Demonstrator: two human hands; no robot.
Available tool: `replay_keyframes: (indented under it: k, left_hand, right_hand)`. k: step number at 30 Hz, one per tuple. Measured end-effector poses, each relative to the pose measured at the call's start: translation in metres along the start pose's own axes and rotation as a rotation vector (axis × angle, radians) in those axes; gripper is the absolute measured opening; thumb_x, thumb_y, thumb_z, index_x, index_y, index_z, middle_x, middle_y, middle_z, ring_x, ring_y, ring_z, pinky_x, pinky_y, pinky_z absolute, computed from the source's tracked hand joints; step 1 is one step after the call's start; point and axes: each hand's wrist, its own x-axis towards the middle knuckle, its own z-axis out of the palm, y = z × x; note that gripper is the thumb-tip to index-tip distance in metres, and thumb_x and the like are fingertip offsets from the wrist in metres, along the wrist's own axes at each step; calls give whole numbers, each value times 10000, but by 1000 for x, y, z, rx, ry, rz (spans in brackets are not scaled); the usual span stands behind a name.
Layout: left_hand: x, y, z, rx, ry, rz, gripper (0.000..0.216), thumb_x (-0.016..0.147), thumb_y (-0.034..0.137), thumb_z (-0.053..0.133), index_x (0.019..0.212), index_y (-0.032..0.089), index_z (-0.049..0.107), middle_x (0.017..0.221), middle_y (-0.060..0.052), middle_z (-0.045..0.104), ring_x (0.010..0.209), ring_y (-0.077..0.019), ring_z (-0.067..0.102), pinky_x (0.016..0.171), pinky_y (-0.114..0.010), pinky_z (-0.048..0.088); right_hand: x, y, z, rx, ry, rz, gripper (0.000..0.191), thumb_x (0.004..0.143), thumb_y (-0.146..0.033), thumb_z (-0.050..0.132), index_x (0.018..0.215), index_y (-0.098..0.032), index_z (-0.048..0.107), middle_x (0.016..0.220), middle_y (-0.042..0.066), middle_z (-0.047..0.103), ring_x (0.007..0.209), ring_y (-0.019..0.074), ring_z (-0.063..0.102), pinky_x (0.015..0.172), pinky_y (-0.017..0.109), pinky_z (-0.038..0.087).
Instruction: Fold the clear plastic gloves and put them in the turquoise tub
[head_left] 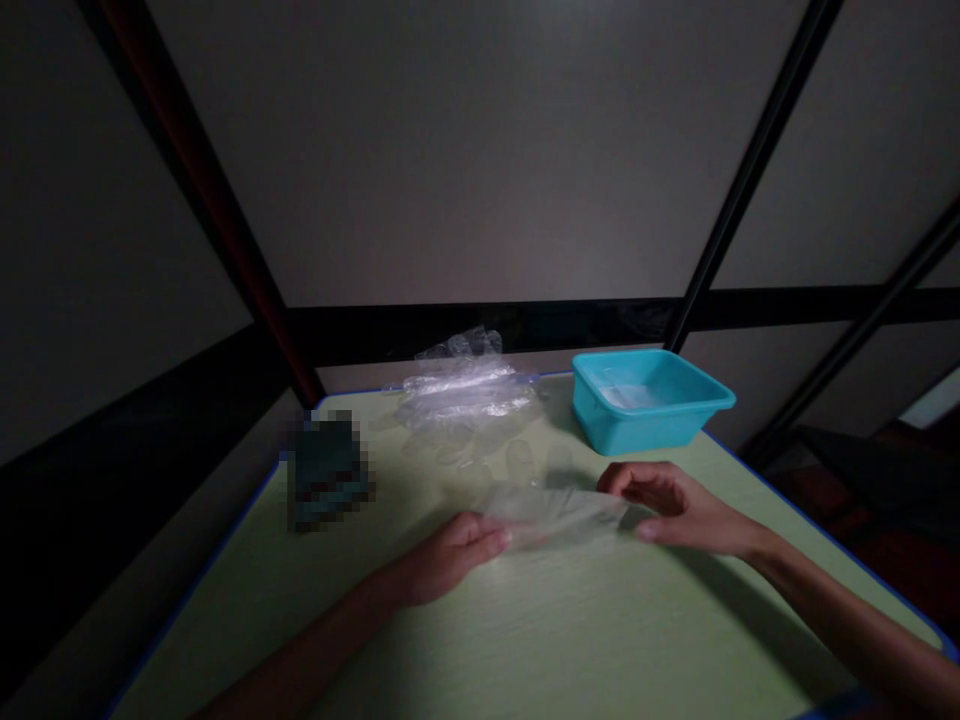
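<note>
Clear plastic glove [559, 515]: thin, see-through, limp; stretched roughly level between the two hands, low over the middle of the table, its lower face close to the surface. Whether it touches the table cannot be told.
Left hand [450, 555]: reaches in from the lower left, palm down, fingers pressed together on the left end of the clear plastic glove; thumb hidden under the film, so the pinch is judged from the fingertips alone.
Right hand [671, 510]: comes in from the lower right, wrist bent; thumb and fingers curled in and closed on the right end of the same glove.
Table [525, 640]: pale green top with a faint grain, blue edging along the sides; both forearms lie over it.
Pile of clear plastic gloves [465, 395]: heap of the same clear film at the far edge of the table, well beyond the hands; several loose pieces trail from it toward the middle.
Turquoise tub [645, 400]: rectangular plastic basin with a rolled rim, standing at the far right of the table, just right of the pile; something pale lies inside, too dim to name.
Blurred dark object [328, 468]: pixelated patch on the left part of the table, apart from the left hand; not identifiable.
Surroundings: dim room, grey panels [480, 150] crossed by dark bars.
</note>
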Motion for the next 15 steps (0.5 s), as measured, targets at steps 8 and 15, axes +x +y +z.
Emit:
replay_keyframes:
  k: [8,15]
  left_hand:
    - [7,-13,0,-537,45,-48,324,776,337,552,1006,119,620,1081,-121,606,1056,-255,512,945,-388,296]
    - [8,-10,-4,-678,130,-169,304,819,307,490,991,82,602,1047,-152,618,999,-247,556,928,-394,324]
  right_hand:
    - [-7,11,20,-401,21,71,185,819,-299,467,813,-146,570,803,38,572,771,154,531,704,282,422]
    - [7,17,28,-174,107,153,240,870,-316,371,765,-140,496,736,38,579,697,129,529,640,247,409]
